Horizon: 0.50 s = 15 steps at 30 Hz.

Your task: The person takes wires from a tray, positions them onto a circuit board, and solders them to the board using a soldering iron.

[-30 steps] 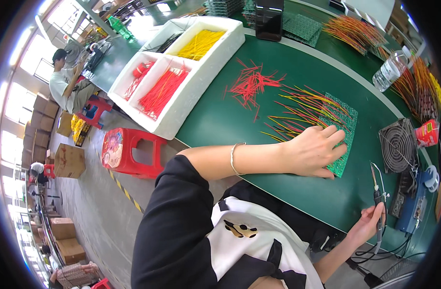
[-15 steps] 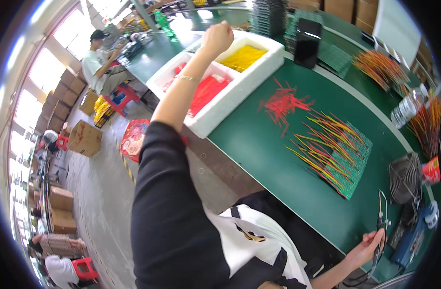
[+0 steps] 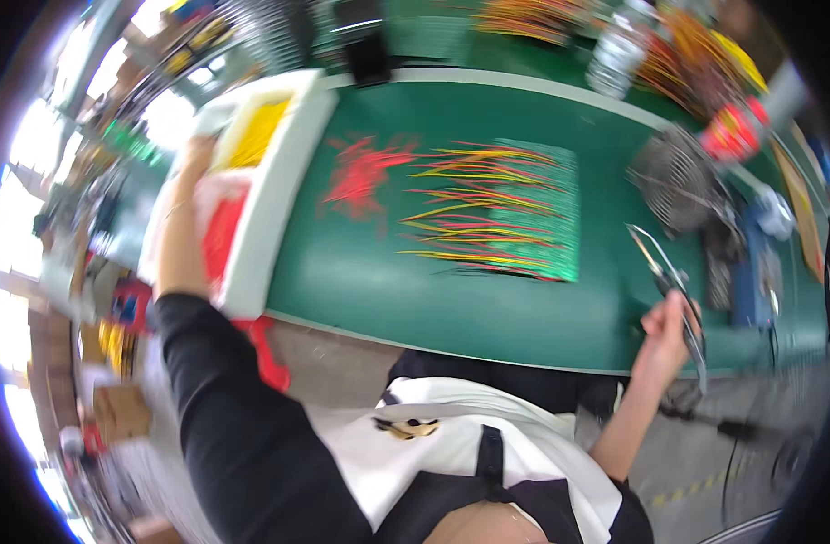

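From the head camera we see our left arm stretched far out to the left over the white foam tray point(image 3: 288, 190), which sits at the left end of the green surface point(image 3: 451, 299). The left hand point(image 3: 195, 154) lies at the far side of the tray near the compartment of red wires point(image 3: 223, 231), but motion blur hides the fingers, so we cannot tell whether they are spread or pinching anything. We judge the tray stands at arm's reach so that sorted wires can be fetched by colour: we count two compartments clearly, one red and one holding yellow wires point(image 3: 256, 131); further ones are too blurred to count.

Our right hand point(image 3: 670, 328) is curled shut around one slim metal tool point(image 3: 664, 272), seemingly tweezers or snips, at the near right edge of the surface, its tip pointing up and away from us, kept ready while the other hand fetches.

Between the hands lies one green mat point(image 3: 537, 213) with many yellow and red wires fanned across it, too many to count, and one loose heap of red wires point(image 3: 365, 172) just beside it to the left. One small fan point(image 3: 673, 181) and one plastic bottle point(image 3: 619, 41) stand beyond.
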Available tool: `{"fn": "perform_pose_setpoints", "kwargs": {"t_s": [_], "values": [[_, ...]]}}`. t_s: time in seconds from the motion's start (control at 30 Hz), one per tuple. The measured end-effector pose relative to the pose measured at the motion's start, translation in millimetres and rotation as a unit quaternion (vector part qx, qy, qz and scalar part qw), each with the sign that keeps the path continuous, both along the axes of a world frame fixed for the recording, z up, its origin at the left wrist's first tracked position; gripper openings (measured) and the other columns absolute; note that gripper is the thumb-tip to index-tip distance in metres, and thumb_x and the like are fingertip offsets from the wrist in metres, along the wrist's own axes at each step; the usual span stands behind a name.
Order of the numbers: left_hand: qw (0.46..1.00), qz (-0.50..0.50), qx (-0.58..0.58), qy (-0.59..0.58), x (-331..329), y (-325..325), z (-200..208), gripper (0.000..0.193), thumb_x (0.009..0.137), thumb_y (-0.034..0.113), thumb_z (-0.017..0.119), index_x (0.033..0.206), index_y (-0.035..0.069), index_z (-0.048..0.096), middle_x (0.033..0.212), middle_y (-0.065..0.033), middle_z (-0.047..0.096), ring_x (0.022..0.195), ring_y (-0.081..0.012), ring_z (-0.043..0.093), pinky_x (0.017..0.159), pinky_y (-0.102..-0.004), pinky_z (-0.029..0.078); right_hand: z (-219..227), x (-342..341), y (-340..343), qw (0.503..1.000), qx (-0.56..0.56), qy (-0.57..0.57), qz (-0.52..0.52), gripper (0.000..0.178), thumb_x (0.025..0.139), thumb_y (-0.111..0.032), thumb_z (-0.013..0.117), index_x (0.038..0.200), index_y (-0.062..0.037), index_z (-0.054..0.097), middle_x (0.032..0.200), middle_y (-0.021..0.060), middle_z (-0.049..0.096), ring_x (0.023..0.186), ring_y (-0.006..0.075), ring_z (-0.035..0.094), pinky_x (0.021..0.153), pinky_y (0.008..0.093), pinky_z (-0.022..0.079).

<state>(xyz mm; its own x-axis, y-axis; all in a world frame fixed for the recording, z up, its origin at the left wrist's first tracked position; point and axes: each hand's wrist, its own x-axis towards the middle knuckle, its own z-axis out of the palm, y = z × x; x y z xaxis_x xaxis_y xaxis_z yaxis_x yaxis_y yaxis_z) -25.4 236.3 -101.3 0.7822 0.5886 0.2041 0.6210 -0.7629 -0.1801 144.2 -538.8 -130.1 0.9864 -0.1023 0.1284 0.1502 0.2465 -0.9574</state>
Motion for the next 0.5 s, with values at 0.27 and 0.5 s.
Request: {"fn": "perform_pose_setpoints", "kwargs": {"t_s": [0.27,0.5], "values": [[0.966,0.058,-0.108,-0.229,5,-27,33,0.023,0.068,0.025,0.066,0.083,0.009,0.071,0.074,-0.0052,0.067,0.065,-0.0151,0.06,0.063,-0.0278,0.046,10,-3,0,1.0,0.015,0.004,-0.007,0.013,0.082,-0.01,0.062,0.084,-0.0019,0.053,0.059,0.0057,0.055,0.046,0.01,0.05,0.044,0.0213,0.041],[0.859,0.106,-0.218,-0.451,-15,-6,45,0.02,0.074,0.022,0.067,0.09,0.012,0.07,0.081,-0.0013,0.067,0.066,-0.0046,0.056,0.043,-0.0179,0.03,9,-6,-2,1.0,0.02,-0.011,-0.003,0.014,0.082,-0.011,0.063,0.082,-0.0011,0.052,0.058,0.0074,0.056,0.045,0.0109,0.051,0.044,0.0212,0.042]]}}
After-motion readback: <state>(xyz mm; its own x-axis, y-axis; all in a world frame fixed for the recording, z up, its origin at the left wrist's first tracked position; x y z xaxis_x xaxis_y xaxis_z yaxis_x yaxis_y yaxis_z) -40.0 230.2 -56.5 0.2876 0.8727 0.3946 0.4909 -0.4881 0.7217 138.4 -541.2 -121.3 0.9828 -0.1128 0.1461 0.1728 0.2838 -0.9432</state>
